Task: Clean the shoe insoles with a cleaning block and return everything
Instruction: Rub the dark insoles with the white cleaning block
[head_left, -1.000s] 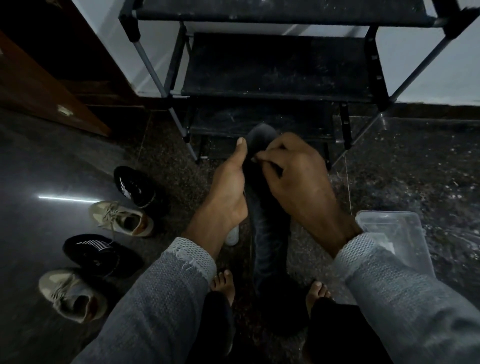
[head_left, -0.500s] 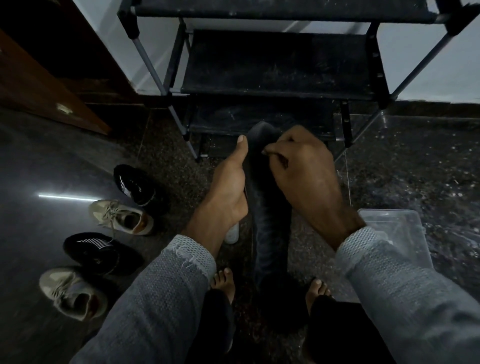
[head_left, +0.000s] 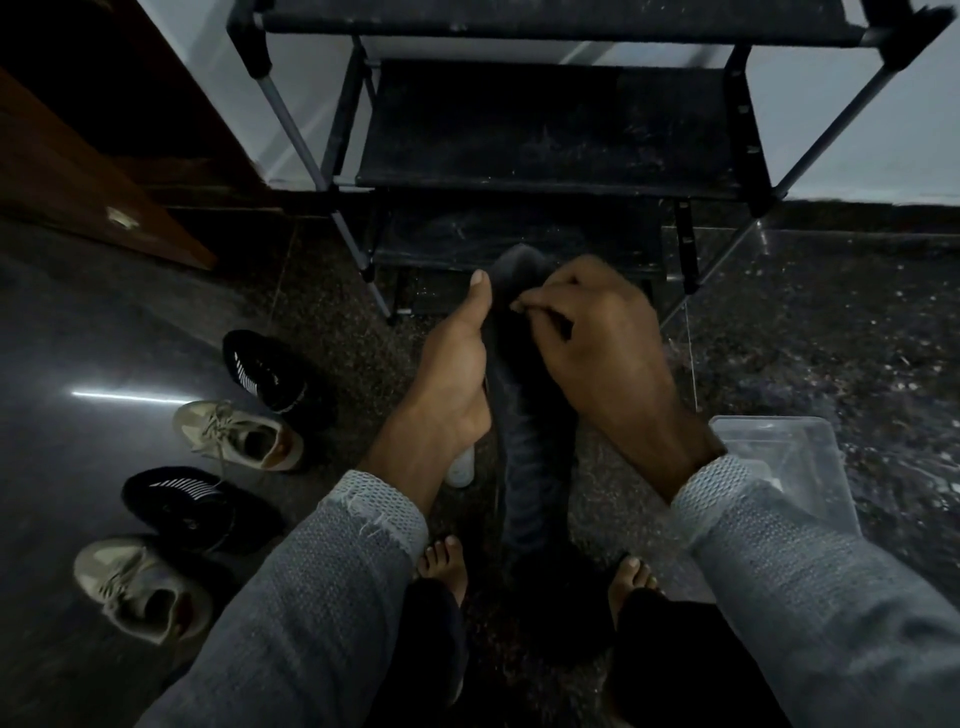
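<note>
We hold a dark insole (head_left: 524, 415) upright in front of us, its toe end up near the lowest shelf of the rack (head_left: 550, 130) and its heel end down between our 2 bare feet (head_left: 441, 566). Our left hand (head_left: 457, 379) grips the insole along its left edge, thumb stretched up the face of it, the other fingers hidden behind. Our right hand (head_left: 597, 343) is curled tight against the upper part of the insole, thumb and forefinger pinched together at its face; we cannot tell whether a cleaning block sits inside that pinch, since nothing of it shows past the fingers.

A small white bottle (head_left: 461, 467) stands on the floor just beside the insole, partly hidden under our left wrist. A clear plastic box (head_left: 779, 457) lies on the floor to the right, partly under our right sleeve.

On the left, 4 shoes sit in a row on the dark floor: a black shoe (head_left: 265, 371) farthest out, a beige shoe (head_left: 239, 434) next to it, a second black one (head_left: 179, 501), and a second beige one (head_left: 135, 587) nearest us. A wooden door (head_left: 78, 171) stands at the far left.
</note>
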